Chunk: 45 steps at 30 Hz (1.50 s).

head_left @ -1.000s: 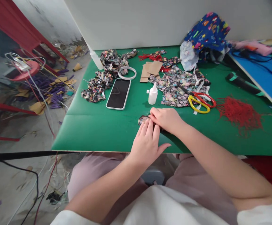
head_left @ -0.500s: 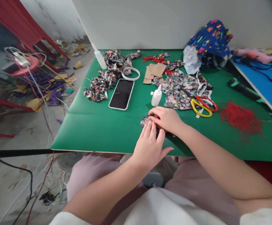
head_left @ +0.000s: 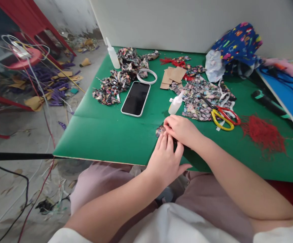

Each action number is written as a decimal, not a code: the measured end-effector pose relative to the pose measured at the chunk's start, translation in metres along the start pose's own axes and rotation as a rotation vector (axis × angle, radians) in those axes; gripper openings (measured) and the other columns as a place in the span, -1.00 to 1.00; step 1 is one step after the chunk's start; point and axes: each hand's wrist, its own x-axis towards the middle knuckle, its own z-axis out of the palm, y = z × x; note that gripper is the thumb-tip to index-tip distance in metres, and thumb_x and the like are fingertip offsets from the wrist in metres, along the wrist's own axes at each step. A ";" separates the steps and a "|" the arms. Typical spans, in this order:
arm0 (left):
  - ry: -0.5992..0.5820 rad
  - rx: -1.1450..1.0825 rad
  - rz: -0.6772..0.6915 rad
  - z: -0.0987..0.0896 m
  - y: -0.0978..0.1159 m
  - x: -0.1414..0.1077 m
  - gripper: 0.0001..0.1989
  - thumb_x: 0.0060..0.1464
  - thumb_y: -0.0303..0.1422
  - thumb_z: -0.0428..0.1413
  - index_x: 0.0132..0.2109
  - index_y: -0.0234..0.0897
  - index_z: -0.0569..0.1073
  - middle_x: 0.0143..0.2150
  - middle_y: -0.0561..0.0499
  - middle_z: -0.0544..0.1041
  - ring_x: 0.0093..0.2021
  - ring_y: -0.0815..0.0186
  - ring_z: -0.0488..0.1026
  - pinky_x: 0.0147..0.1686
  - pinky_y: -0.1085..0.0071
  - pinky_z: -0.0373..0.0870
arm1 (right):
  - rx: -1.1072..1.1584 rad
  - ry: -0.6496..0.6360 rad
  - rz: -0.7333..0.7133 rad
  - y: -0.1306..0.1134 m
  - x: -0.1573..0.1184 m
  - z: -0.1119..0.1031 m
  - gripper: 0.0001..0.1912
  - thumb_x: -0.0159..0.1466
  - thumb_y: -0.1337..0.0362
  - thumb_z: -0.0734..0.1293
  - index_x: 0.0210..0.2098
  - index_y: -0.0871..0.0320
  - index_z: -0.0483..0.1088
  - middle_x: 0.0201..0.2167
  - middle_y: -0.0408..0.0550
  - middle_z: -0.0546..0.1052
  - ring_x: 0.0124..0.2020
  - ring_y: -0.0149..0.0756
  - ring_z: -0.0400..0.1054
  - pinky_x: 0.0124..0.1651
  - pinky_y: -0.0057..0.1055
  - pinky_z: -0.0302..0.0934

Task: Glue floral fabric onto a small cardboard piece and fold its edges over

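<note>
A small piece of dark floral fabric (head_left: 159, 131) lies on the green tabletop (head_left: 106, 135) near its front edge, mostly covered by my hands. My left hand (head_left: 165, 158) rests with its fingers stretched flat on the piece and its thumb held out to the right. From the right side, my right hand (head_left: 183, 131) bends its fingertips closed at the top of the same fabric, touching my left fingertips. Just beyond them stands a small white glue bottle (head_left: 175, 105). Whatever is beneath the palms is hidden.
A phone (head_left: 136, 99), a white ring (head_left: 147, 76), gathered floral cloth (head_left: 112, 86) and another bottle (head_left: 114, 58) lie left. Brown card pieces (head_left: 173, 76), flat floral cloth (head_left: 199, 98), scissors (head_left: 224, 118), red threads (head_left: 264, 135) and a blue board (head_left: 285, 87) are further right.
The view has shifted slightly, so the table's things sit further right. My right fingertips have drawn closer together on the fabric; my left hand stays flat on it.
</note>
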 end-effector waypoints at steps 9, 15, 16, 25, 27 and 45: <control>-0.038 -0.022 -0.004 -0.004 -0.002 0.002 -0.20 0.00 0.08 -0.06 0.13 -0.60 0.16 0.15 -0.54 0.20 0.24 -0.15 0.02 0.17 0.04 -0.01 | 0.025 -0.016 0.042 -0.001 0.001 0.001 -0.87 0.23 0.36 0.14 -0.36 0.21 0.31 -0.36 -0.04 0.40 -0.32 -0.33 0.27 -0.27 -0.44 0.10; -0.097 -0.068 -0.030 -0.010 -0.006 0.006 -0.27 0.07 0.02 -0.09 0.09 -0.64 0.23 0.14 -0.43 0.25 0.23 -0.05 0.06 0.21 0.13 -0.04 | 0.022 0.007 0.044 -0.001 0.000 0.003 -0.86 0.24 0.36 0.14 -0.35 0.21 0.32 -0.35 -0.02 0.40 -0.31 -0.32 0.27 -0.27 -0.42 0.11; -0.102 -0.074 -0.031 -0.012 -0.006 0.006 -0.29 0.07 0.02 -0.08 0.08 -0.62 0.25 0.13 -0.41 0.26 0.23 -0.04 0.08 0.21 0.14 -0.03 | 0.025 0.015 0.046 -0.001 0.000 0.003 -0.86 0.24 0.36 0.14 -0.35 0.21 0.32 -0.35 -0.02 0.40 -0.32 -0.31 0.27 -0.28 -0.42 0.12; -0.039 -0.043 -0.050 -0.014 -0.008 0.003 -0.36 0.07 0.00 -0.07 0.07 -0.49 0.30 0.09 -0.33 0.32 0.18 -0.01 0.16 0.20 0.01 -0.05 | 0.370 0.160 0.079 0.011 -0.005 0.002 -0.82 0.25 0.30 0.18 -0.33 0.18 0.41 -0.33 -0.09 0.47 -0.27 -0.37 0.32 -0.19 -0.45 0.15; -0.039 -0.034 -0.061 -0.014 -0.008 0.003 -0.36 0.07 0.00 -0.07 0.08 -0.47 0.29 0.10 -0.33 0.32 0.18 -0.03 0.16 0.18 -0.04 -0.04 | 0.389 0.141 0.091 0.011 -0.006 0.002 -0.85 0.22 0.28 0.23 -0.32 0.15 0.44 -0.35 -0.10 0.47 -0.29 -0.38 0.32 -0.21 -0.46 0.16; -0.089 -0.011 -0.045 -0.011 -0.001 0.001 -0.25 0.01 0.03 -0.01 0.08 -0.63 0.27 0.13 -0.44 0.26 0.20 -0.08 0.13 0.18 0.11 0.05 | -0.112 0.098 0.041 -0.006 -0.003 0.009 -0.86 0.27 0.28 0.14 -0.34 0.15 0.29 -0.35 -0.10 0.42 -0.30 -0.33 0.30 -0.45 -0.42 0.00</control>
